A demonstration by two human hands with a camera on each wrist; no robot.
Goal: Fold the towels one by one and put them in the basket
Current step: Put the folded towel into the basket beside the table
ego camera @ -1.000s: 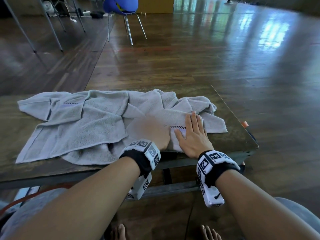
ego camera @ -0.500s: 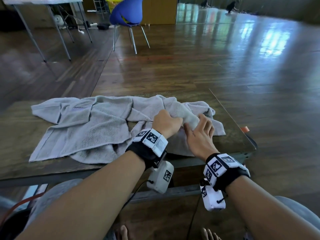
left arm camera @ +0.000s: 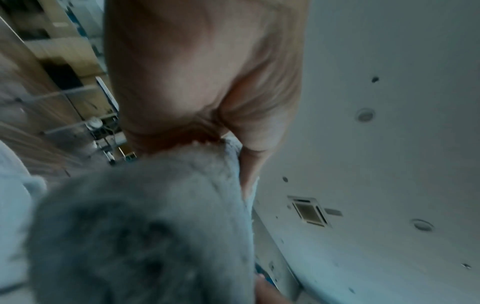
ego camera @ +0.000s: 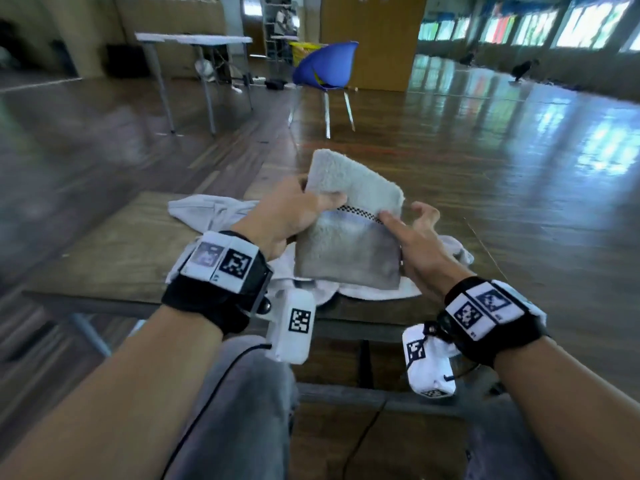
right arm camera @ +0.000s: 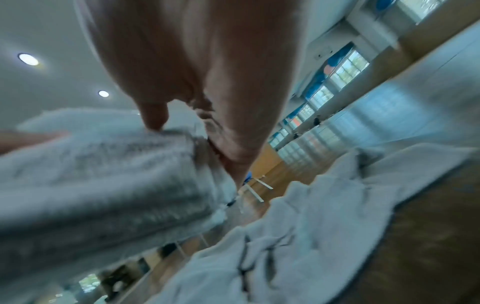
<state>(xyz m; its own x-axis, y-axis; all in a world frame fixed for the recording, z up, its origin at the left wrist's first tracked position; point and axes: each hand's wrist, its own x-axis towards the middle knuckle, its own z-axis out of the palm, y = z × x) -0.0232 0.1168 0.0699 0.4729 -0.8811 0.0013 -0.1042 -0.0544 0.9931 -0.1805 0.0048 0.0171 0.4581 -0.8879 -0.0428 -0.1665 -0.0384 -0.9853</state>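
Observation:
A grey folded towel (ego camera: 349, 237) with a checkered band is held up above the table (ego camera: 114, 258). My left hand (ego camera: 294, 216) grips its upper left edge, thumb on the front. My right hand (ego camera: 408, 233) holds its right edge, with the thumb across the band and the fingers curled past the edge. In the left wrist view the left hand (left arm camera: 202, 82) clamps the fuzzy folded towel (left arm camera: 142, 226). In the right wrist view the right hand (right arm camera: 207, 82) has its thumb tip on the folded towel (right arm camera: 103, 174). Loose grey towels (ego camera: 214, 209) lie crumpled on the table below. No basket is in view.
The loose towels (right arm camera: 311, 226) spread toward the table's right edge (right arm camera: 441, 236). A blue chair (ego camera: 325, 67) and a white folding table (ego camera: 194, 39) stand on the wooden floor beyond. My grey-trousered knee (ego camera: 242, 393) is under the table's near edge.
A second ago both hands pressed the towel flat on the table. They then gathered it and have now lifted it, folded, off the table. My head has tilted up.

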